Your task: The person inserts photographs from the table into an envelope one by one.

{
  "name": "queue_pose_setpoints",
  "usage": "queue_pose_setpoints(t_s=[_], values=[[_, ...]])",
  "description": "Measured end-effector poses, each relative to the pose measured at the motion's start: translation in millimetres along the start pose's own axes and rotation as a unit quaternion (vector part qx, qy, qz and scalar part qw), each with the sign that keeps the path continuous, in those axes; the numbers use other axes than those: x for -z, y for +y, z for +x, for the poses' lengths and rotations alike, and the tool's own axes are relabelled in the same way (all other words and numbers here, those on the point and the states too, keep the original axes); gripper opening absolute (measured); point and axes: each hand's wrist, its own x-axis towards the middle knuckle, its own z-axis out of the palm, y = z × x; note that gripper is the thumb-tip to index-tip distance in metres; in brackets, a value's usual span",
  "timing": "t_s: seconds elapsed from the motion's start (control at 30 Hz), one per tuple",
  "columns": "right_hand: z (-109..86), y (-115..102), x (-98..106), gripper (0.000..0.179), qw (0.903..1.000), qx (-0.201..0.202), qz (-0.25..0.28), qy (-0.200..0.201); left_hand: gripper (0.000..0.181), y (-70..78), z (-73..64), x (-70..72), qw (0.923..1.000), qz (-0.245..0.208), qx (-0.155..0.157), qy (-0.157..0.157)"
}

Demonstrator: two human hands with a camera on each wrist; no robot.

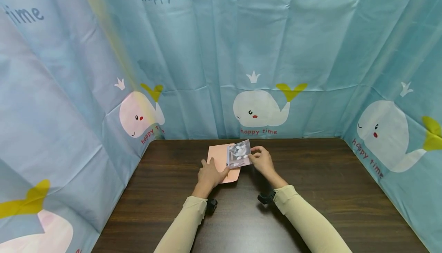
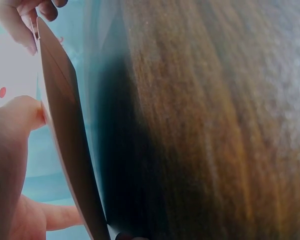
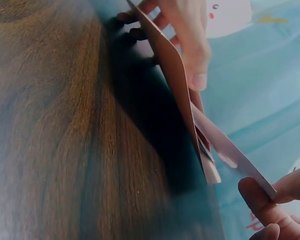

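Note:
A flat, peach-pink paper envelope [image 1: 215, 152] is raised off the table, seen nearly edge-on in the left wrist view. My left hand [image 1: 210, 175] grips it by its left and lower side, thumb on the front face and fingers behind, as the right wrist view shows. At the envelope's right side is a photo card [image 1: 239, 151] with a grey and white animal picture. My right hand [image 1: 263, 161] pinches the card's right edge between thumb and fingers. In the right wrist view the card's [image 3: 235, 150] far end meets the envelope's open edge; how deep it sits is hidden.
The dark wood table [image 1: 310, 207] spreads below both hands. A blue curtain [image 1: 214, 61] with white whales hangs along its back and sides. Dark wrist devices show beneath both pale sleeves [image 1: 188, 222].

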Motion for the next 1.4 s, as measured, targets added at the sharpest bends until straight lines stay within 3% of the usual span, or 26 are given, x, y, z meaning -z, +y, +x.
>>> queue_pose_setpoints(t_s=[1.13,1.4], values=[[3.2,-14,-42,0.027,0.9996,0.005,-0.017,-0.02,0.101,2.4,-1.2,3.2,1.0,-0.001,0.006,-0.004],[3.1,-15,-52,0.027,0.9993,-0.01,-0.03,-0.019,0.1,2.8,-2.6,2.2,1.0,0.006,0.005,-0.003]])
